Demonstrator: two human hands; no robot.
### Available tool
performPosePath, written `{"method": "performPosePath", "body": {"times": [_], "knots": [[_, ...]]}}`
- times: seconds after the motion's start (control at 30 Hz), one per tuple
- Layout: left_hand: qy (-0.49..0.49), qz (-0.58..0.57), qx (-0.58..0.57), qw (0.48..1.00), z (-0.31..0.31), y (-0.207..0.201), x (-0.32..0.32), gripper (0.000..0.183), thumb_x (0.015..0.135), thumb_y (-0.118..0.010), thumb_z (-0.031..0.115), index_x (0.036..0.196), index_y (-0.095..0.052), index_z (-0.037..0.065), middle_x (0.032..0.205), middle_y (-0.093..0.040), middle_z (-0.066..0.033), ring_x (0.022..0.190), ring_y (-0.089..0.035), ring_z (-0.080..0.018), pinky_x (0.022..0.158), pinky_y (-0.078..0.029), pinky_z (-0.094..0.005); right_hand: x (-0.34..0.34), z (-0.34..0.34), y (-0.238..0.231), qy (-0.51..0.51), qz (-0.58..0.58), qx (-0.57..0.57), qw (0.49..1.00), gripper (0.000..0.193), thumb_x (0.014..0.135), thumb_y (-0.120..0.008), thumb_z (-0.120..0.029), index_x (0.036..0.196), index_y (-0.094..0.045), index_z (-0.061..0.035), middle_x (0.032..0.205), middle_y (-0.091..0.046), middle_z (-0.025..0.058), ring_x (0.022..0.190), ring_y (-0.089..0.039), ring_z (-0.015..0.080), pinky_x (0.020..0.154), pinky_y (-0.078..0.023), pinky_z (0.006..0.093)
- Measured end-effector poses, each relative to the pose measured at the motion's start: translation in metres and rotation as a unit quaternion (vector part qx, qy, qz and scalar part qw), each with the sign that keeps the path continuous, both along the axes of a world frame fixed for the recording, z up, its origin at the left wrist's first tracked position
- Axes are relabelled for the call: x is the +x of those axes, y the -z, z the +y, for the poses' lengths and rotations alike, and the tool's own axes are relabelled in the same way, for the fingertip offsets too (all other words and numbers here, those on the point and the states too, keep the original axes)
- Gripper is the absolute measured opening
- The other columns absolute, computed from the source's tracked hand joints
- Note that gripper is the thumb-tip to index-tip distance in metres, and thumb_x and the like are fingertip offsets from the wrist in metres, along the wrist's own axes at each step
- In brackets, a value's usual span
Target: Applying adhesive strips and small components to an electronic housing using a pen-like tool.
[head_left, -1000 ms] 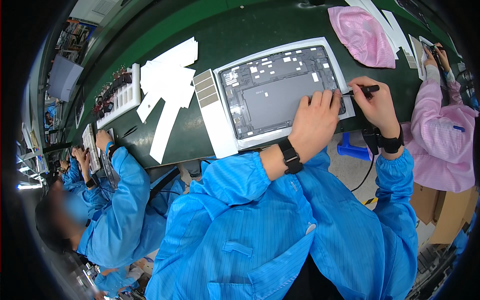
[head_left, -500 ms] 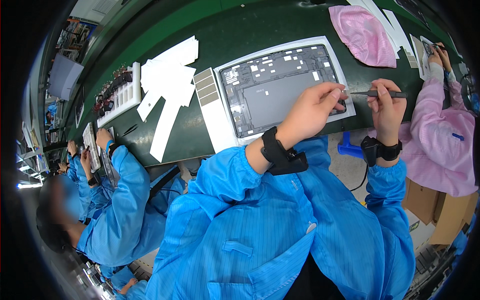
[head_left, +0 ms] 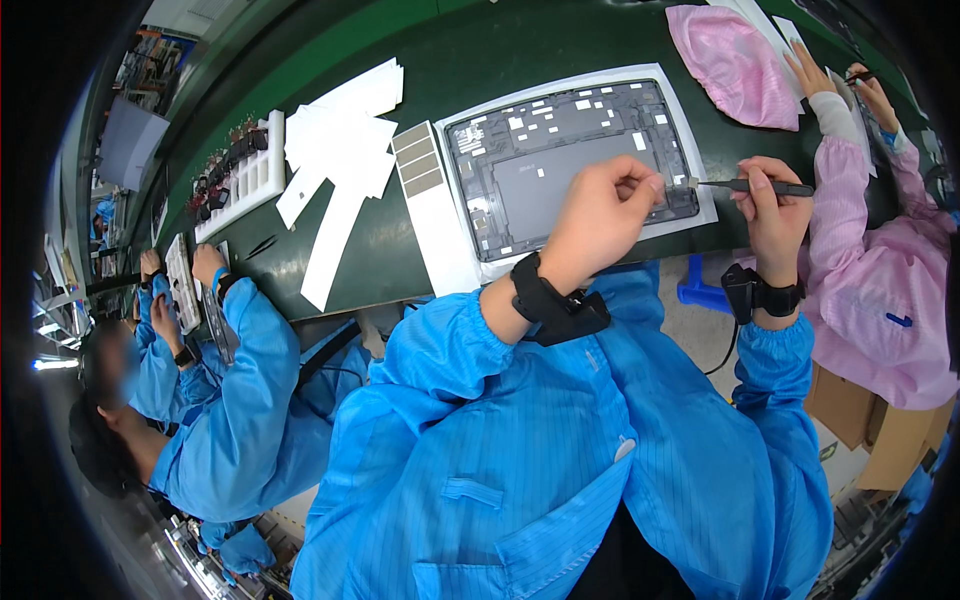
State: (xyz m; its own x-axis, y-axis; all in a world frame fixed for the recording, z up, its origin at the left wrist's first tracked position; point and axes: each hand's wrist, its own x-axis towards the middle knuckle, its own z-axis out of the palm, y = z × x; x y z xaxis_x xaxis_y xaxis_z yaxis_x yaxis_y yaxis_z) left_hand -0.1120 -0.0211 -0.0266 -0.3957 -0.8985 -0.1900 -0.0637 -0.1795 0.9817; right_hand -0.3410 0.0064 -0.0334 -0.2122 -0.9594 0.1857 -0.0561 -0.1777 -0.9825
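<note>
My right hand (head_left: 773, 215) grips dark tweezers (head_left: 752, 186), their tips pointing left. A tiny pale piece (head_left: 692, 183) shows at the tips, above the right edge of a grey tablet housing (head_left: 560, 205). Over the housing's lower right part, my left hand (head_left: 603, 212) is closed in a pinch; whatever its fingertips may hold cannot be made out. The housing lies open with its inside up, dotted with small white patches, on a white sheet (head_left: 708, 210). My left hand hides part of it.
Left of the housing lies a white strip with grey-brown pads (head_left: 420, 165), then a pile of white sheets (head_left: 340, 150). A white foam tray (head_left: 262, 180) holds small dark parts. A pink cap (head_left: 735, 70) lies at right. Co-workers sit on both sides.
My left hand has drawn back leftward from the tweezer tips, its fingers curled tighter. The small piece now shows at the tips. The pink-sleeved co-worker's hand has reached farther across the table.
</note>
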Motion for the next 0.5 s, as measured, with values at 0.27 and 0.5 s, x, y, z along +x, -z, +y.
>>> {"method": "performPosePath", "body": {"times": [0.27, 0.5], "knots": [[0.044, 0.050, 0.031, 0.997, 0.003, 0.009, -0.003, 0.026, 0.099, -0.055, 0.018, 0.108, -0.060, -0.005, 0.100, -0.069, -0.0117, 0.091, -0.066, -0.0161, 0.081, -0.051, -0.0291, 0.010, 0.005, -0.003, -0.014, -0.018, -0.012, 1.000, 0.016, 0.094, -0.060, -0.010, 0.099, -0.065, 0.0048, 0.069, -0.059, 0.0016, 0.053, -0.046, 0.0027, 0.049, -0.037, 0.0169], [0.064, 0.121, 0.038, 0.990, 0.004, 0.006, 0.002, 0.017, 0.098, -0.055, 0.013, 0.099, -0.060, -0.003, 0.096, -0.068, -0.0098, 0.086, -0.063, -0.0137, 0.080, -0.050, -0.0272, 0.014, 0.005, -0.008, -0.025, -0.007, -0.014, 1.000, 0.016, 0.094, -0.060, -0.010, 0.097, -0.066, 0.0044, 0.071, -0.060, 0.0028, 0.054, -0.047, 0.0029, 0.051, -0.040, 0.0179]]}}
